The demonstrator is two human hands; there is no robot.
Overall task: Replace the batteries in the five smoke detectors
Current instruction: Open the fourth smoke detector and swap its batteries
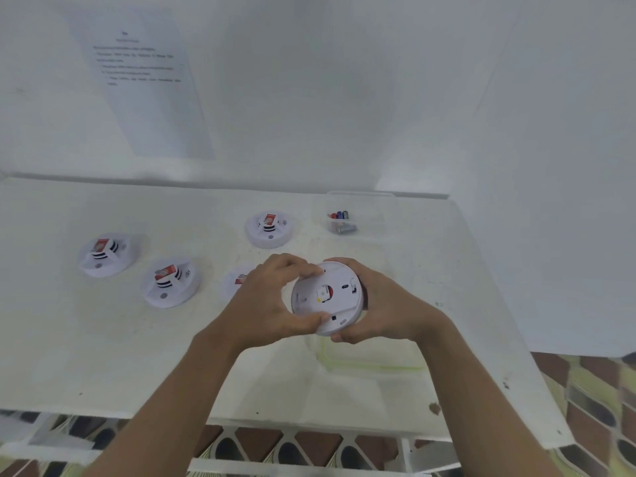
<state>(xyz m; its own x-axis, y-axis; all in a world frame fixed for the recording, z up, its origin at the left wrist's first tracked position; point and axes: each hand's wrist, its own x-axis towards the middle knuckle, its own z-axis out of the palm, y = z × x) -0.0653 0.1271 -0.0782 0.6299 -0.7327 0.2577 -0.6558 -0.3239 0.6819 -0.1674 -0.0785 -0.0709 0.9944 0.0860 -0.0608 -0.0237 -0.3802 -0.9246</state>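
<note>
We hold the round white plastic smoke detector [327,297] above the white table [103,356], back facing us, our left hand [272,297] and right hand [382,308] curled around opposite rims, equally near for twisting.

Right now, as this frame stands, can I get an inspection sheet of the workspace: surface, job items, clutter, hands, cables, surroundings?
Surface: white table, stained and speckled in places.
Job's things: held smoke detector, underside toward the camera; left detector, middle detector and far detector on the table, each topped with something red; fifth detector mostly hidden behind the left hand; clear tub holding batteries.
Clutter: clear tray with a greenish rim, below the hands.
Hands: left hand and right hand both grip the held smoke detector's rim.
Cables: nothing seen.
Surroundings: white wall with a printed sheet; patterned floor tiles.
</note>
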